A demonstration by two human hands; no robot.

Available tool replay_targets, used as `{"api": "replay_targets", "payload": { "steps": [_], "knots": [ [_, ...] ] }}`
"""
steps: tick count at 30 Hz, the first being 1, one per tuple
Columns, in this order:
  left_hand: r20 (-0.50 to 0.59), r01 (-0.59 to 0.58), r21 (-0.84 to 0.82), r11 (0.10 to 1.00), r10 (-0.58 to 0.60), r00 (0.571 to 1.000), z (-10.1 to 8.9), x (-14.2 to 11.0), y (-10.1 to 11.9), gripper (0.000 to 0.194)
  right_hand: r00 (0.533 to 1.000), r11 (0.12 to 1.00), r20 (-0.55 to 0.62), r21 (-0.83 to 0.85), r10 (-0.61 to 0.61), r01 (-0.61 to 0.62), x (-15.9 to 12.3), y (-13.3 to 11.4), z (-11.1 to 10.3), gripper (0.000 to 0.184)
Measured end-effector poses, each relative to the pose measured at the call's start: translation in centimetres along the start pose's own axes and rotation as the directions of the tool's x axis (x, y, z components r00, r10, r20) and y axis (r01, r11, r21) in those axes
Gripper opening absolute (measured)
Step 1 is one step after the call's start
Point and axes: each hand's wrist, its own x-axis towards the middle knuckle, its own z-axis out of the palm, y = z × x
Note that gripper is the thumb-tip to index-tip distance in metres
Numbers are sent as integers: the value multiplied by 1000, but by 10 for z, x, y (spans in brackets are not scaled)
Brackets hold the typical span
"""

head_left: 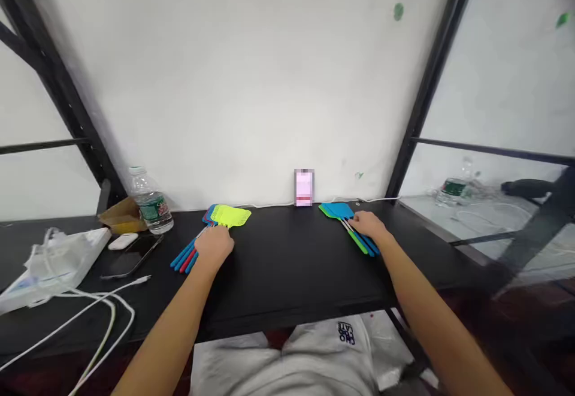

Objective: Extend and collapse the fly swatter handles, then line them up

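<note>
lying nearest, pale clothing [287, 360] is cut off by the lower edge, as are both bare forearms. white cables [108, 306] run out of view at the lower left, across the black table [278, 276]. further in, the left hand [214, 245] sits curled over the left swatters [194, 252], its fingertips hidden; i can't tell how tightly they close, or on what. the right hand [367, 223] lies on the shafts of the right swatters [357, 239], its fingers bent and partly out of sight, so their grip can't be told either.

the left bunch fans out, blue and red handles towards the near edge, a bright yellow perforated head on top. the right bunch, well apart, has overlapping blue and green heads, with green and blue handles.

at the left, a clear bottle [155, 207] with a green label stands just beside an open cardboard box [123, 213]; the box's contents can't be made out. furthest back, a small upright screen [304, 187] by the wall is blurred into blocks.
</note>
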Motion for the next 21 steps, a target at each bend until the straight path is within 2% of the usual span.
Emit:
{"api": "replay_targets", "payload": {
  "steps": [4,8,12,15,17,19,21],
  "knots": [
    [18,16,13,1000,-17,1000,-1,1,0,34,1000,1000,-4,17,-16,16,-1,-1,1,25],
    [43,-20,35,999,18,999,-3,-1,1,33,999,1000,-44,12,-14,14,-1,0,1,27],
    [23,-100,71,993,98,995,-4,-3,3,30,985,996,-152,29,86,-83,-4,0,-1,32],
    [-20,-144,72,987,146,989,-4,-4,7,30,944,984,-281,80,175,-159,-9,-6,-5,35],
    [-27,-175,37,984,176,984,-4,-5,11,31,903,982,-386,108,186,-157,-14,-17,-7,36],
    [-42,-209,-15,978,208,977,-3,-7,17,32,859,991,-497,109,122,-77,-22,-34,-7,37],
    [-84,-253,-70,965,247,965,-2,-10,24,31,807,993,-591,83,-23,89,-31,-56,-3,39]
  ]
}}
